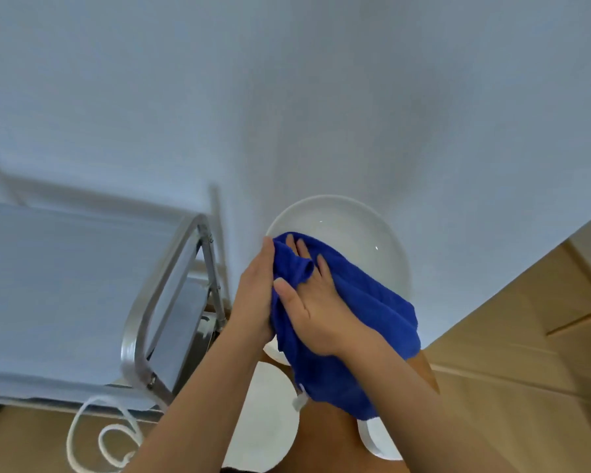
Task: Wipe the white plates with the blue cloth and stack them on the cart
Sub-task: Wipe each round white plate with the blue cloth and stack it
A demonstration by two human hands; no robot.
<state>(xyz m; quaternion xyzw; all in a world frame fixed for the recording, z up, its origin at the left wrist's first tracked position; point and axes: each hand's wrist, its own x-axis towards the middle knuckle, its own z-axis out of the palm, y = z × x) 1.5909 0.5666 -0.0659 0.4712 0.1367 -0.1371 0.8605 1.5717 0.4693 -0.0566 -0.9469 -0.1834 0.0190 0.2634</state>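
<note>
I hold a white plate [355,233] up in front of the white wall, tilted toward me. My left hand [255,295] grips the plate's left rim together with an edge of the blue cloth [365,312]. My right hand [316,310] lies on the cloth against the plate's face, fingers stretched out, with a fold of cloth bunched between thumb and forefinger. The cloth hangs down over the plate's lower half and hides it. The cart [65,285] stands to the left, its pale flat top bare where I can see it.
The cart's curved metal handle [161,295] is close to my left forearm. A white cord [82,431] loops on the floor below it. A wooden cabinet front [533,336] fills the right. White shapes [263,421] under my arms are unclear.
</note>
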